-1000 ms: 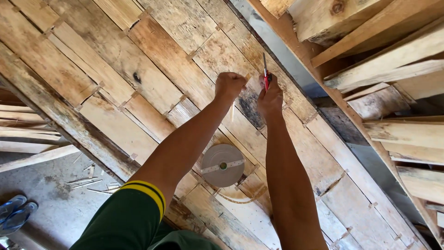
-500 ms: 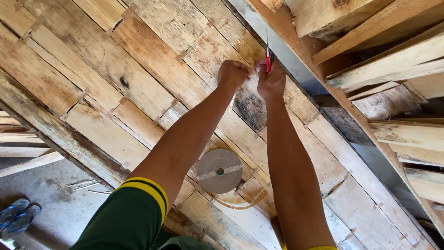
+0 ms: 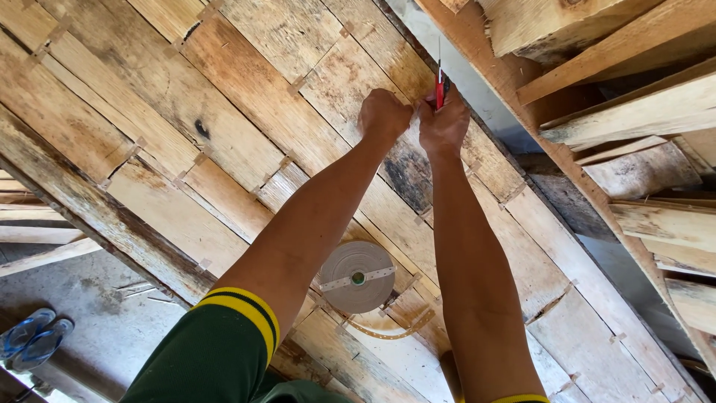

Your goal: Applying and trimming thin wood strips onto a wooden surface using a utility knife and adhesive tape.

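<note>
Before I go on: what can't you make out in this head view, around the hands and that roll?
- Head view: what the left hand grips is hidden inside its closed fist.
- The red-handled tool in the right hand: its kind is unclear, handle wrapped by fingers, tip too thin to read.
- The spot on the wooden sheet between the hands is covered by them.
- The tape roll: its left edge hides behind the left forearm.

Left hand (image 3: 384, 116) is balled up, so anything inside it is hidden; right hand (image 3: 443, 127) covers most of the red-handled tool (image 3: 441, 88), its thin tip too fine to identify; the forearm cuts across part of the tape roll (image 3: 358, 276); blue sandals (image 3: 33, 339) run off the left edge; stacked planks (image 3: 641, 112) are cropped at right.
</note>
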